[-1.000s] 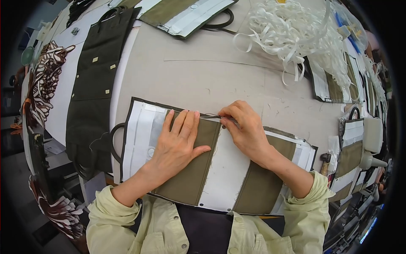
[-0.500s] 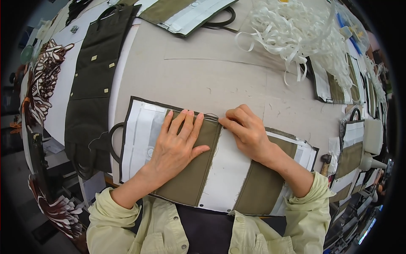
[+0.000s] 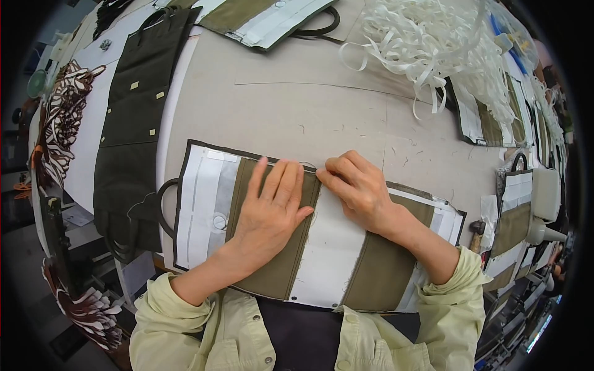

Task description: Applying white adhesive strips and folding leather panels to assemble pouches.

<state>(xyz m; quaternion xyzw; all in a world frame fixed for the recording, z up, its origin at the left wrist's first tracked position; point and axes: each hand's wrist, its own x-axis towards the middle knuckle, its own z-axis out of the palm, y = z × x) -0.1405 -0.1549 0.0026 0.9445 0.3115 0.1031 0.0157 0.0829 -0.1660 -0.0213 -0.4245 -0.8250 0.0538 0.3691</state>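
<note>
An unfinished olive-and-white bag piece (image 3: 378,272) lies flat before me, with dark binding, a round snap on its left white band and a dark handle (image 3: 166,207) at its left end. On its left olive section rests my left hand (image 3: 266,213), open, fingers stretched toward the far edge. My right hand (image 3: 362,191) is closed in a pinch at that same edge, where the olive section meets the white middle band (image 3: 328,247). A thin strand (image 3: 307,164) loops up between the hands. What exactly the right fingertips hold is hidden.
A tangled heap of white ribbon (image 3: 414,46) lies at the far right, partly over another bag piece (image 3: 492,120). A long dark bag body (image 3: 127,179) stretches along the left. One more piece (image 3: 266,25) lies at the back. Loose threads dot the table (image 3: 260,111).
My left hand has slid right along the far edge, its fingers closer to the right hand. My right hand stays pinched at the edge, and the whole view has shifted slightly.
</note>
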